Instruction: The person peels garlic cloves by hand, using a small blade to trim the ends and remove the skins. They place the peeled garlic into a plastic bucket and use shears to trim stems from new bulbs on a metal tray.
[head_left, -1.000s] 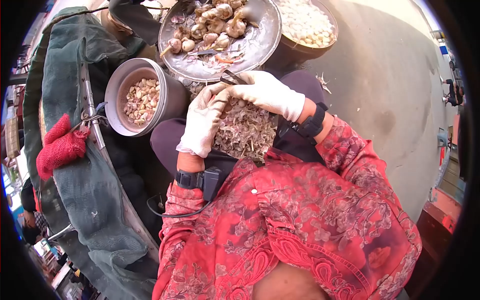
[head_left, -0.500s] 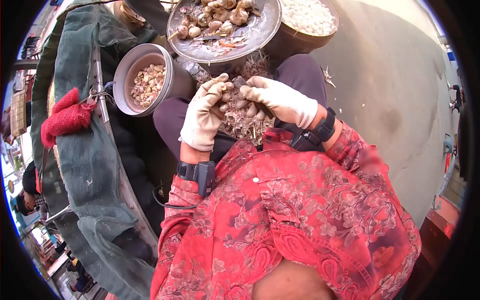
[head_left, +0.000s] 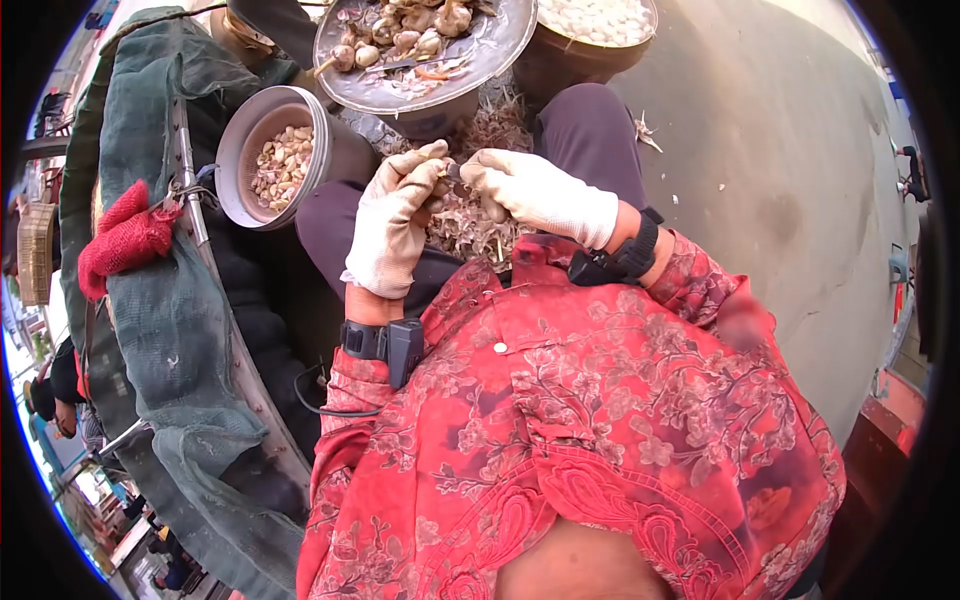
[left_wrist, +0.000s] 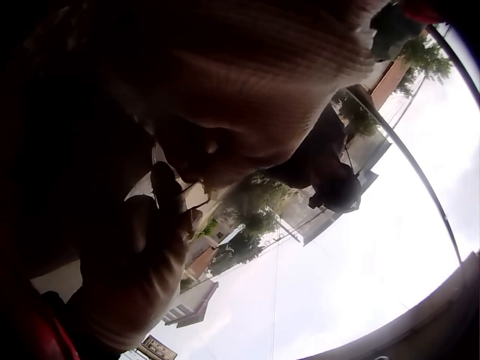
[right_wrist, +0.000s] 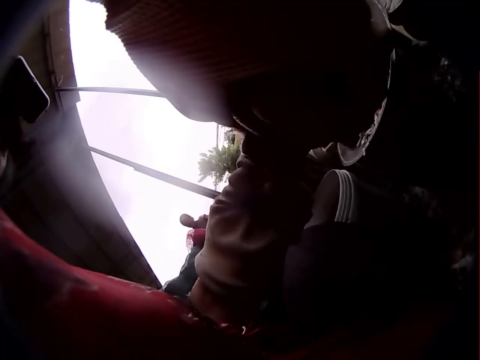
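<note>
Both hands wear pale gloves and meet fingertip to fingertip above a heap of garlic skins (head_left: 475, 228) between the knees. The left hand (head_left: 388, 225) pinches a small garlic piece, mostly covered by its fingers. Curled round a small dark tool (head_left: 454, 172), the right hand (head_left: 545, 197) holds its tip against that piece. In the left wrist view, the left hand (left_wrist: 247, 90) looms dark over the right hand (left_wrist: 142, 277). The right wrist view has the right hand (right_wrist: 255, 60) above the left hand (right_wrist: 240, 240), both in deep shadow.
A round tray (head_left: 480, 82) bears garlic bulbs and a knife. Behind it on the right stands a tub of peeled cloves (head_left: 597, 22). A bucket (head_left: 232, 160) of cloves is at the left, beside green netting (head_left: 150, 290) and a red mesh bundle (head_left: 125, 243).
The hands were together, came slightly apart with cloves showing in the fingers, and now meet again at the fingertips. The head view has shifted a little.
</note>
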